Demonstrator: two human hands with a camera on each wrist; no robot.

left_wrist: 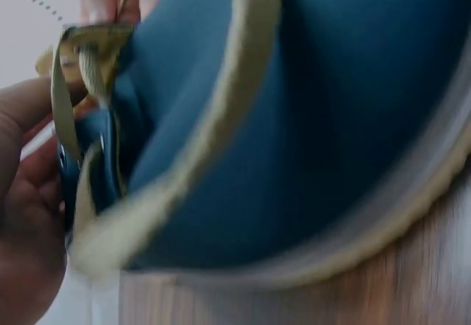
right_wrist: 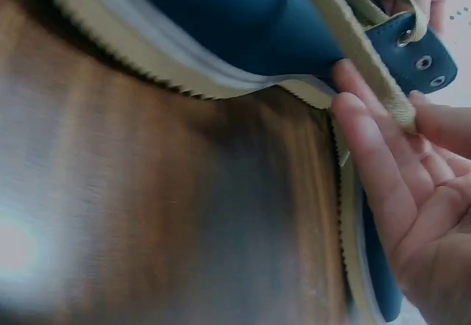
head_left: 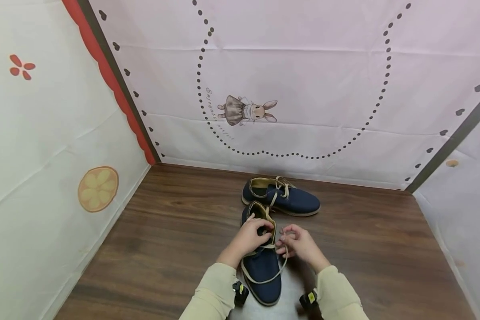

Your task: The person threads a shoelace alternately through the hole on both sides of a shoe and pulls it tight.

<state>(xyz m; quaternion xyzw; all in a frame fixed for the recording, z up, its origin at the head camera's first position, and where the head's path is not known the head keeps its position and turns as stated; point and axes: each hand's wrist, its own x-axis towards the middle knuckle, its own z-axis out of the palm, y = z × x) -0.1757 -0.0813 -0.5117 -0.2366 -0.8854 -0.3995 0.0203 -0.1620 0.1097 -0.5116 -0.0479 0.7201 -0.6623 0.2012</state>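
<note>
A navy blue lace-up shoe (head_left: pixel 262 269) with a pale sole lies on the floor, toe toward me. My left hand (head_left: pixel 251 235) is at its opening, thumb and fingers curled about the eyelet flap (left_wrist: pixel 90 137) and the tan tongue (left_wrist: pixel 110 42). On the other side, my right hand (head_left: pixel 298 244) pinches a beige shoelace (right_wrist: pixel 346 34) between thumb and fingers, beside the eyelets (right_wrist: pixel 423 62). That lace loops loosely across the toe. Part of the shoe's opening is hidden behind the left hand.
The matching blue shoe (head_left: pixel 300 201) lies sideways just behind, toe to the right, its laces loose. Dark wood-patterned flooring (head_left: pixel 176 231) surrounds both. White printed cloth walls (head_left: pixel 304 89) stand at the back and sides. A pale grey patch shows beneath the near toe.
</note>
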